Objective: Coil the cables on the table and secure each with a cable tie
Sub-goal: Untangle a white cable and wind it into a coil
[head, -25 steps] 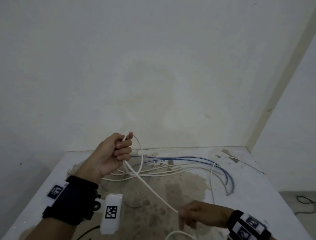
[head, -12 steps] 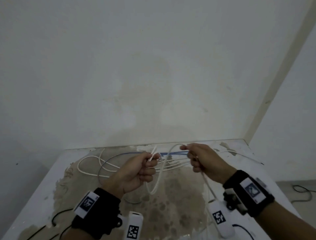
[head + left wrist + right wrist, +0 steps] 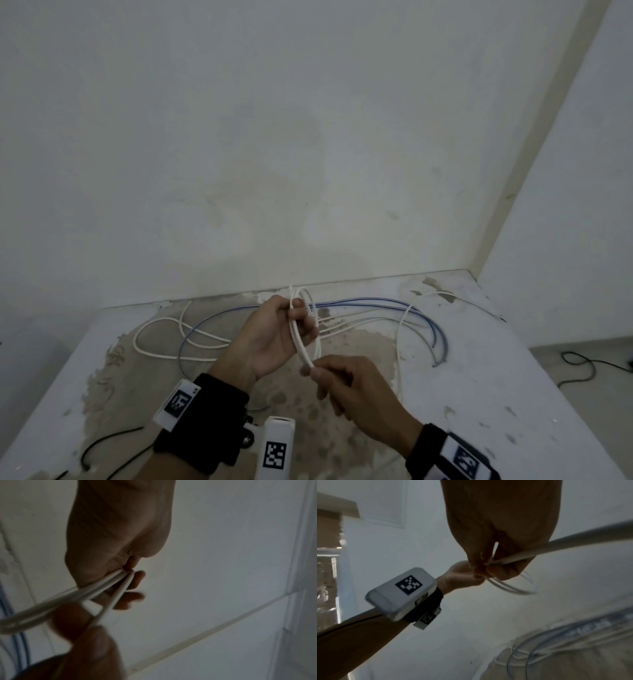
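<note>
Two hands above bench (image 3: 513, 394) | left hand (image 3: 270, 337) grips white cable (image 3: 301, 342) loops | right hand (image 3: 349, 387) fingers pinch its lower bend

head cam looks down; wrist cams close-up; all share white cable (image 3: 306, 346).

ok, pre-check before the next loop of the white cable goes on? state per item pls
1. Left hand holds the white coil: ok.
2. Right hand pinches the running strand: ok.
3. Loops bunched together in the left fingers: ok.
4. Slack white cable left on the table: ok.
5. Feed free of the blue cable: cannot tell.
6. Cable tie within reach: cannot tell, none in view.
</note>
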A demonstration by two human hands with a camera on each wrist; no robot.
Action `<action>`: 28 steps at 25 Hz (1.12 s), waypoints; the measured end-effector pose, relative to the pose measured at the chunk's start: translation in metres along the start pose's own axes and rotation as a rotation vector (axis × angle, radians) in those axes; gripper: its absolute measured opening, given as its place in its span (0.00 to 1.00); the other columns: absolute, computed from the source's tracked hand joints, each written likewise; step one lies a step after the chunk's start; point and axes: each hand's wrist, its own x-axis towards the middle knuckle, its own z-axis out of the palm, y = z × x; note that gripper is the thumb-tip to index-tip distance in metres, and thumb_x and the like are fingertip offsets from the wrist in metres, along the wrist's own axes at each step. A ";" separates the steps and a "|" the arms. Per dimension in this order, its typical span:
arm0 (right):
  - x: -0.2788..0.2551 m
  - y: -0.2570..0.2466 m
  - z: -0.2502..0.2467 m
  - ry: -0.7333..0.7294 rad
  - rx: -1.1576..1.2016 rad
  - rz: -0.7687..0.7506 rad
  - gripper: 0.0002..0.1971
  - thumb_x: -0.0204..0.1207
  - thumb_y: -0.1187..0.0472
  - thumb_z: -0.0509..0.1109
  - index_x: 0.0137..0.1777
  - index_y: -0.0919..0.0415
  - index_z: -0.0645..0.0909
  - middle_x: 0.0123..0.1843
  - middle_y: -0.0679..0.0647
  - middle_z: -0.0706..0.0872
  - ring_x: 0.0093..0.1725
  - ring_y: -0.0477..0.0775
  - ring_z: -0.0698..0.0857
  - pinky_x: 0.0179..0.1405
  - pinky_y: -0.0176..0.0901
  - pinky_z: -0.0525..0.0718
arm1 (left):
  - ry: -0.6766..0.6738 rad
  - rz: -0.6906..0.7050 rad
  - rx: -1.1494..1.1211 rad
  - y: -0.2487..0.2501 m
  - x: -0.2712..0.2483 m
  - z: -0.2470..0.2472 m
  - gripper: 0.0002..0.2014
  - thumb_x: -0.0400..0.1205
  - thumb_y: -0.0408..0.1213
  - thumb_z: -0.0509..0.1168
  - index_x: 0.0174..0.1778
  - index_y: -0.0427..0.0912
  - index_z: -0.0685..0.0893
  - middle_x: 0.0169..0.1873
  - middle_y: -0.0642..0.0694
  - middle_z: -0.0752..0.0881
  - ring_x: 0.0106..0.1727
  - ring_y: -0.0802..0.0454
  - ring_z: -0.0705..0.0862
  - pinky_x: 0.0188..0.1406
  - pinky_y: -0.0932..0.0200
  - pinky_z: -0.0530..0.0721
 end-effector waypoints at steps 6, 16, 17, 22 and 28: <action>-0.034 0.081 -0.029 -0.660 0.066 0.477 0.18 0.86 0.43 0.63 0.55 0.52 0.90 0.31 0.47 0.81 0.31 0.46 0.77 0.39 0.38 0.78 | -0.196 -0.012 0.012 0.027 -0.015 -0.018 0.09 0.83 0.40 0.55 0.38 0.44 0.74 0.18 0.53 0.63 0.14 0.60 0.54 0.11 0.67 0.55; 0.036 0.056 -0.138 -0.064 -0.728 0.437 0.22 0.82 0.41 0.67 0.31 0.54 0.73 0.28 0.45 0.76 0.31 0.46 0.80 0.33 0.37 0.74 | -0.140 -0.167 0.433 0.023 -0.050 -0.041 0.13 0.86 0.43 0.52 0.37 0.44 0.71 0.22 0.53 0.58 0.17 0.62 0.53 0.14 0.68 0.49; 0.041 0.039 -0.124 0.048 -0.659 0.370 0.19 0.84 0.45 0.65 0.35 0.56 0.78 0.30 0.45 0.77 0.33 0.46 0.79 0.33 0.38 0.73 | -0.113 -0.158 0.457 0.014 -0.046 -0.036 0.13 0.88 0.43 0.50 0.39 0.43 0.72 0.22 0.53 0.59 0.17 0.62 0.54 0.13 0.69 0.50; 0.033 -0.028 -0.044 0.061 -0.048 0.170 0.14 0.90 0.59 0.57 0.58 0.62 0.84 0.31 0.48 0.78 0.24 0.45 0.74 0.26 0.36 0.72 | 0.029 -0.035 0.404 -0.032 -0.015 -0.010 0.15 0.90 0.42 0.48 0.44 0.40 0.75 0.23 0.50 0.67 0.16 0.60 0.56 0.15 0.68 0.52; 0.003 -0.018 -0.003 0.125 -0.126 -0.017 0.03 0.84 0.58 0.69 0.53 0.49 0.82 0.40 0.54 0.91 0.29 0.51 0.89 0.30 0.45 0.86 | 0.097 0.047 0.284 -0.033 -0.002 0.008 0.16 0.89 0.41 0.53 0.45 0.37 0.81 0.30 0.44 0.82 0.24 0.50 0.79 0.21 0.58 0.73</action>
